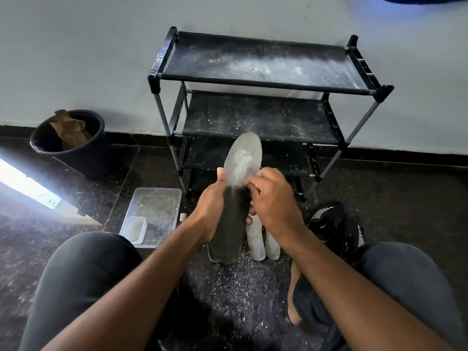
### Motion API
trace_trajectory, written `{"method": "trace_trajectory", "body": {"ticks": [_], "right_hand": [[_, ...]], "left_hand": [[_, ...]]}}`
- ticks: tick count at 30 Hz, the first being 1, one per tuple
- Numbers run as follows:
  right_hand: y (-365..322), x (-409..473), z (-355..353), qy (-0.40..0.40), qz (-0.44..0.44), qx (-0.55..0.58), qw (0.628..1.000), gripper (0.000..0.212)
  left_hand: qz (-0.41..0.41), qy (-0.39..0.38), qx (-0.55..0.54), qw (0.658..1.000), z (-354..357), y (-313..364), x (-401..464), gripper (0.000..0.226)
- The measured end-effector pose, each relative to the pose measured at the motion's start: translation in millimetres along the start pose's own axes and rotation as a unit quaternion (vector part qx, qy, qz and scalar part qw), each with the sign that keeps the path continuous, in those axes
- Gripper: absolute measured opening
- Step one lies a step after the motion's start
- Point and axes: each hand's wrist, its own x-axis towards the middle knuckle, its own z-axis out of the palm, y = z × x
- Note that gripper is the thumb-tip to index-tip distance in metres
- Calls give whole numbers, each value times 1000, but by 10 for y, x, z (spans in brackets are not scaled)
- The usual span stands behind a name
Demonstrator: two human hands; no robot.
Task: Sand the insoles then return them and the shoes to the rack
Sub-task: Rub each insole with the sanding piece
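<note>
My left hand (211, 206) grips a long insole (238, 188) held upright, its top half grey-white with dust and its lower half dark. Against the insole's right edge, about midway up, my right hand (272, 198) has its fingers curled; whatever it pinches there is hidden by the fingers. Two pale insoles (255, 243) lie on the floor just behind the held one. Black shoes with white stripes (334, 224) sit on the floor at the right. The black shoe rack (263, 79) stands against the wall, its shelves dusted white.
A black bucket with brown paper (69, 141) stands at the left by the wall. A clear plastic tray (152, 214) holding a small tub lies left of my hands. My knees frame the bottom corners. Dust and shavings cover the dark floor.
</note>
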Motion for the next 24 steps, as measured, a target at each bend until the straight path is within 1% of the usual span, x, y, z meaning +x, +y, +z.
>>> {"method": "trace_trajectory", "body": {"ticks": [2, 4, 5, 8, 10, 13, 15, 17, 19, 22, 24], "right_hand": [[58, 44, -41, 20, 31, 7, 999, 14], [35, 32, -7, 20, 24, -1, 1000, 10], [19, 0, 38, 18, 5, -2, 1000, 8], [-93, -110, 132, -31, -25, 23, 999, 8], [-141, -134, 143, -48, -38, 38, 997, 8], [-34, -40, 111, -19, -31, 22, 999, 9], [71, 45, 70, 20, 8, 3, 1000, 14], [82, 52, 61, 29, 30, -1, 999, 13], [12, -16, 87, 9, 8, 19, 1000, 8], [-65, -97, 116, -23, -17, 53, 998, 7], [-17, -55, 105, -21, -9, 56, 998, 9]], "left_hand": [[-12, -35, -10, 999, 27, -13, -15, 87], [-8, -26, -16, 999, 8, -18, 12, 82], [-9, -22, -27, 999, -16, -16, 35, 79], [-12, -9, -54, 998, -62, 26, 65, 81], [-11, 20, -52, 998, -71, 35, 75, 78], [-9, 42, -38, 998, -48, 20, 61, 73], [-10, 25, -29, 999, -10, 16, 31, 71], [-13, 11, -30, 999, 11, 22, 6, 71], [-2, 25, -12, 1000, -8, 18, 15, 70], [4, 46, 2, 999, -36, 1, 42, 71], [11, 46, 5, 999, -28, -10, 48, 70]]}}
